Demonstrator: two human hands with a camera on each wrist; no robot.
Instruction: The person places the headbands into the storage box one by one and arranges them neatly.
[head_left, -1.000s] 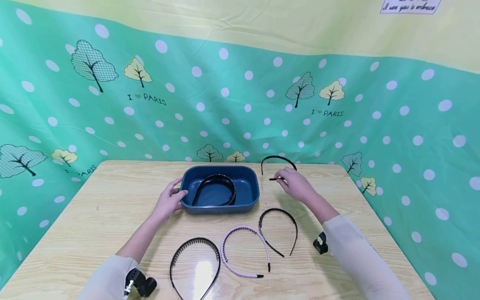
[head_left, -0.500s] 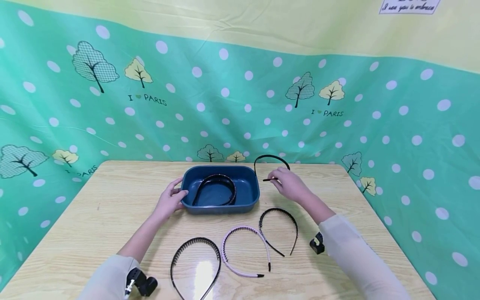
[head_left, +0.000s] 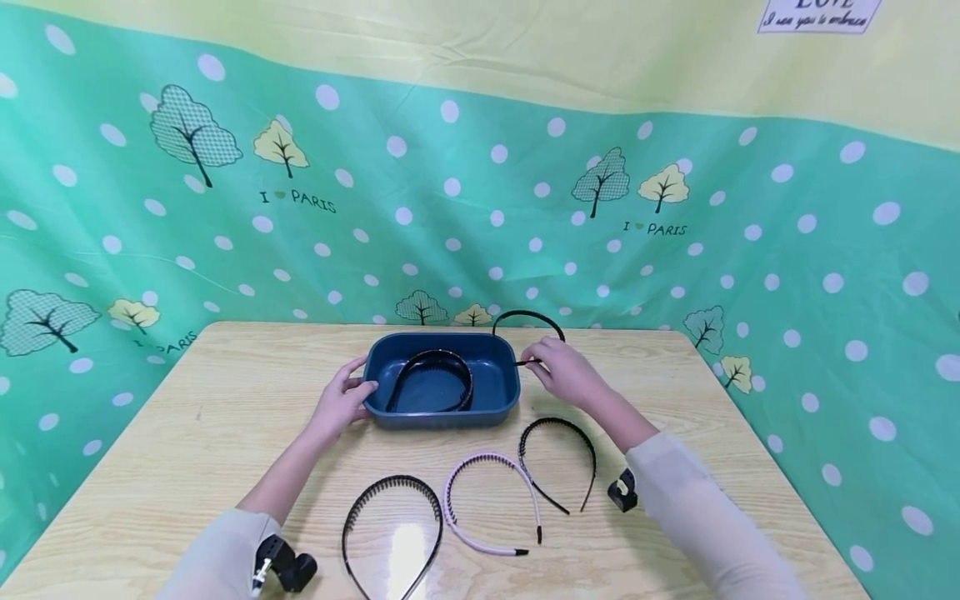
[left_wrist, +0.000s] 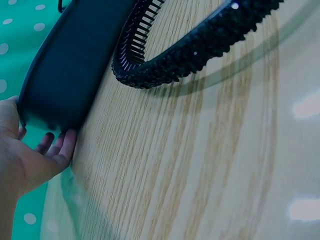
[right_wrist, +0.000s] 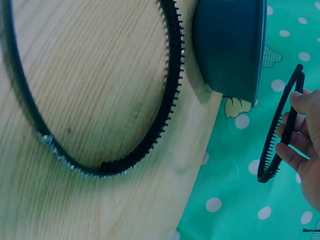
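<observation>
My left hand grips the left end of a dark blue rectangular bin, thumb at the rim and the other fingers lower on its outer wall. A black headband leans inside the bin; I cannot tell if more than one is in there. In my right hand, between thumb and fingers, is another black toothed headband, raised just off the bin's right end. The right wrist view shows the comb teeth of this held headband along its inner side.
Three headbands lie on the wooden table in front of the bin: a black one at left, a pink one in the middle, a smaller black one at right. A green dotted cloth hangs behind.
My right hand has moved left with the headband, and one of its ends now reaches the bin's right rim. The left hand and bin stay in place.
</observation>
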